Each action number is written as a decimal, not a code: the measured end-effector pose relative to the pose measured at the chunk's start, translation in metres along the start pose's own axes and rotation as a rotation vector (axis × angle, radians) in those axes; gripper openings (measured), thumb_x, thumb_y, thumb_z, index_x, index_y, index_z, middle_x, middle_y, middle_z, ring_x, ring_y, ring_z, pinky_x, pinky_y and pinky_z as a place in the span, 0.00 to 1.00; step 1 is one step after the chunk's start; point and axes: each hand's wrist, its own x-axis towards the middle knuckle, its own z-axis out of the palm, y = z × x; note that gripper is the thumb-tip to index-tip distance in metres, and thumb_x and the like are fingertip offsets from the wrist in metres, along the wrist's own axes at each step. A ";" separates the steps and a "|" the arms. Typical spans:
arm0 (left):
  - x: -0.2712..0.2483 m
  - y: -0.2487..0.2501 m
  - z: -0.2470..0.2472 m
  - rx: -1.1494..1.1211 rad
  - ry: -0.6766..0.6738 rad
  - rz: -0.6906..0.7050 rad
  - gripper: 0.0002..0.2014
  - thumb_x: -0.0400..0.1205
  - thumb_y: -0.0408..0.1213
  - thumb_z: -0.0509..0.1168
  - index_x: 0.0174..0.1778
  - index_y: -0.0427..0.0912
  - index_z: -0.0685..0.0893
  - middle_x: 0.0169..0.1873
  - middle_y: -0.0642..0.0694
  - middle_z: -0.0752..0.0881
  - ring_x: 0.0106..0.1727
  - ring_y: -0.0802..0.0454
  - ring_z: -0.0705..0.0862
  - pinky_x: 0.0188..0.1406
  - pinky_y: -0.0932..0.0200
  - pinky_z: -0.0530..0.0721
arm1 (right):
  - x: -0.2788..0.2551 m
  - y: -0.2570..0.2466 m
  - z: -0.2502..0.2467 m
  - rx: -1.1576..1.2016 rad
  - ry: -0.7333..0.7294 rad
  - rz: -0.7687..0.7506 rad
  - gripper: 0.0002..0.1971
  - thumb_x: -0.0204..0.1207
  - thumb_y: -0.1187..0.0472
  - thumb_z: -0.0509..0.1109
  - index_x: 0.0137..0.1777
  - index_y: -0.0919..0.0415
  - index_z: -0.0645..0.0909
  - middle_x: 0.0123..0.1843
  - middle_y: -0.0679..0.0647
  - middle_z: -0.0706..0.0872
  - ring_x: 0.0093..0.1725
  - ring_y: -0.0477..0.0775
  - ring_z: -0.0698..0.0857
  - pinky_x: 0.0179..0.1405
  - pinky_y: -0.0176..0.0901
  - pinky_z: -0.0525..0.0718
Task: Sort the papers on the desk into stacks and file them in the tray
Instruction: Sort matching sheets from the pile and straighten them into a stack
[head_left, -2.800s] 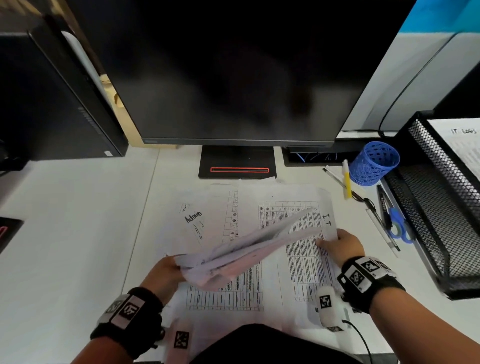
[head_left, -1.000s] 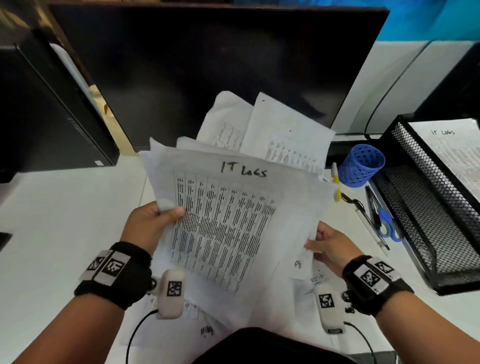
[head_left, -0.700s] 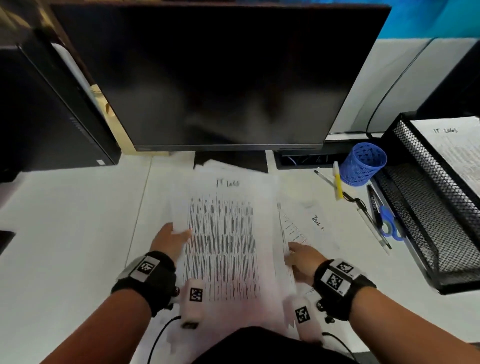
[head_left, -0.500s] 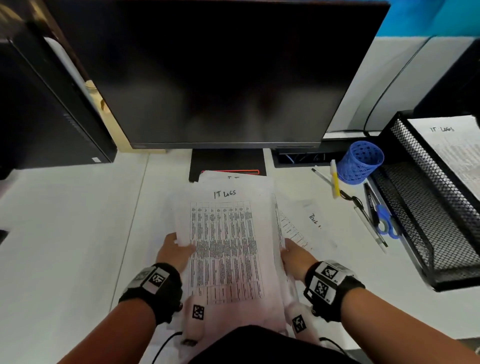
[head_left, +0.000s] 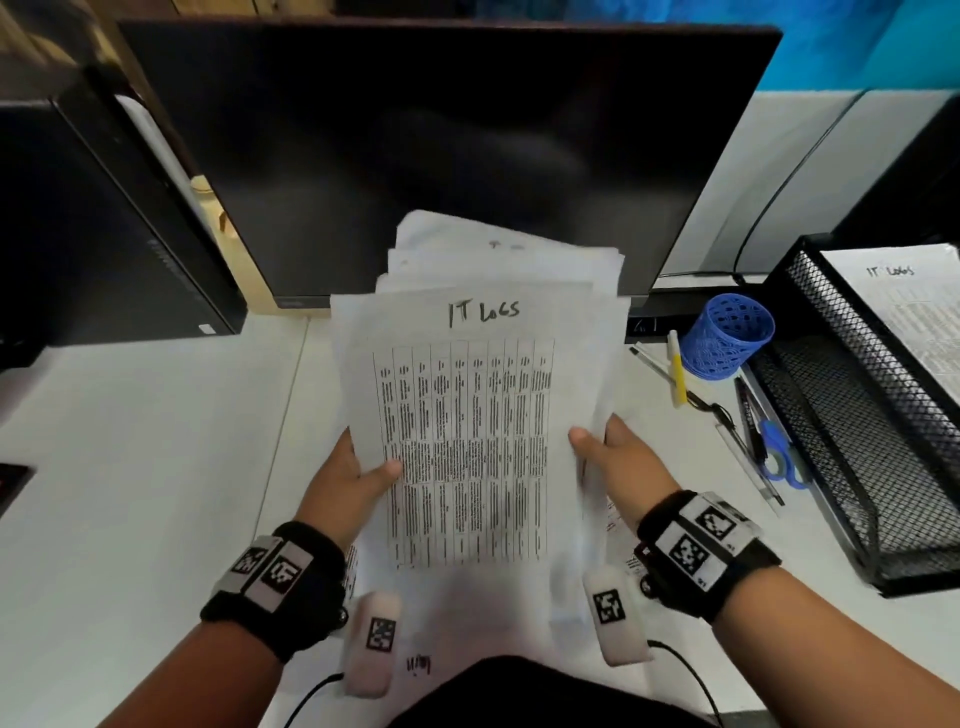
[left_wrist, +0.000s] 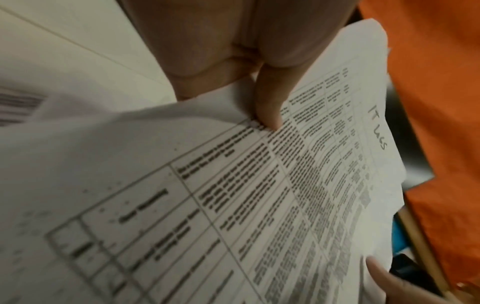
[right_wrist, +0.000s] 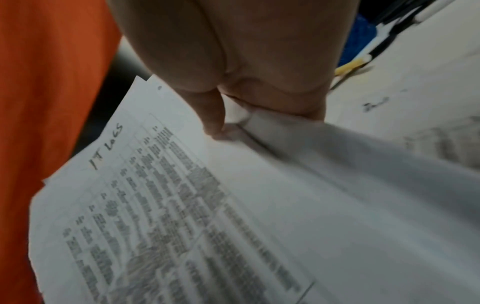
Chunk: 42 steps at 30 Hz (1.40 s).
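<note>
A stack of white printed papers (head_left: 478, 395) is raised upright in front of the monitor; its top sheet is headed "IT Logs". My left hand (head_left: 353, 478) grips the stack's left edge, thumb on the front sheet, as the left wrist view shows with the papers (left_wrist: 259, 195) and left hand (left_wrist: 267, 107). My right hand (head_left: 613, 457) pinches the right edge; in the right wrist view the right hand (right_wrist: 218, 121) has its thumb on the papers (right_wrist: 207, 205). A black mesh tray (head_left: 852, 441) stands at the right, with an "IT Logs" sheet (head_left: 914, 312) on its upper tier.
More sheets (head_left: 618, 525) lie on the white desk under my hands. A blue mesh pen cup (head_left: 727, 338), pens (head_left: 675, 374) and blue scissors (head_left: 779, 457) lie between papers and tray. A dark monitor (head_left: 447, 156) stands behind, a black computer tower (head_left: 104, 223) at left.
Half a second ago the stack lay squared on the desk between both hands. Both hands have since lifted it upright off the desk towards the monitor.
</note>
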 end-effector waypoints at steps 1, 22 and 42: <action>0.001 0.007 0.002 -0.044 0.021 0.047 0.25 0.81 0.35 0.66 0.71 0.61 0.71 0.62 0.59 0.82 0.65 0.55 0.80 0.69 0.48 0.75 | -0.004 -0.013 0.000 0.059 0.020 -0.037 0.13 0.82 0.55 0.62 0.65 0.52 0.76 0.60 0.49 0.86 0.60 0.49 0.83 0.65 0.47 0.79; -0.004 0.063 0.033 -0.132 0.131 0.336 0.30 0.79 0.33 0.68 0.54 0.76 0.62 0.57 0.66 0.79 0.61 0.67 0.77 0.59 0.62 0.76 | -0.046 -0.107 -0.017 0.160 0.384 -0.754 0.28 0.75 0.62 0.73 0.73 0.56 0.65 0.55 0.38 0.76 0.54 0.28 0.79 0.59 0.25 0.76; 0.018 0.058 0.031 -0.184 0.161 0.234 0.19 0.78 0.39 0.69 0.62 0.61 0.76 0.58 0.59 0.85 0.61 0.61 0.81 0.57 0.62 0.77 | -0.039 -0.139 -0.015 -0.005 0.511 -0.839 0.20 0.78 0.55 0.68 0.68 0.47 0.66 0.56 0.33 0.72 0.51 0.30 0.74 0.54 0.24 0.73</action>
